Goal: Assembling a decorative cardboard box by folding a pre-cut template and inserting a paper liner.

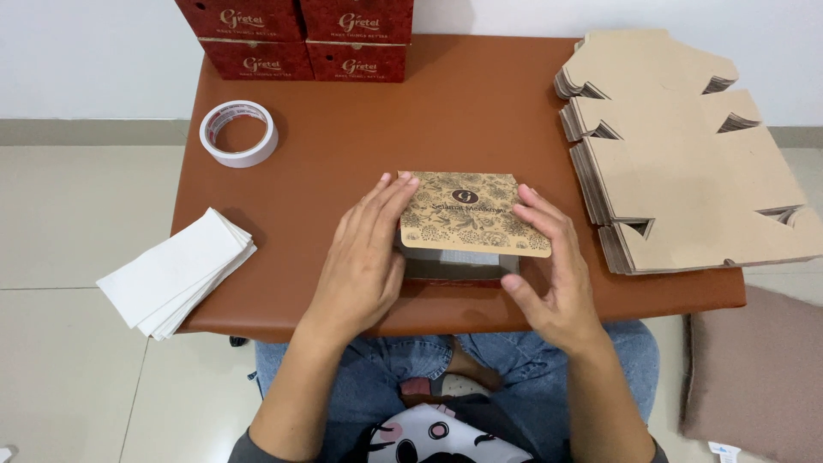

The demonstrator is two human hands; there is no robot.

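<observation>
A small box with a brown, floral-printed cardboard lid (473,214) sits near the front edge of the brown table (446,111). The lid flap is raised a little, and a grey interior (467,258) shows under it. My left hand (364,257) rests flat against the box's left side, fingertips on the lid's left corner. My right hand (553,270) cups the right side, fingers on the lid's right edge and thumb near the front.
A roll of tape (239,133) lies at the back left. White paper sheets (176,270) hang over the left front corner. Red boxes (296,39) are stacked at the back. Flat brown cardboard blanks (686,163) are piled on the right. A cushion (754,377) lies on the floor.
</observation>
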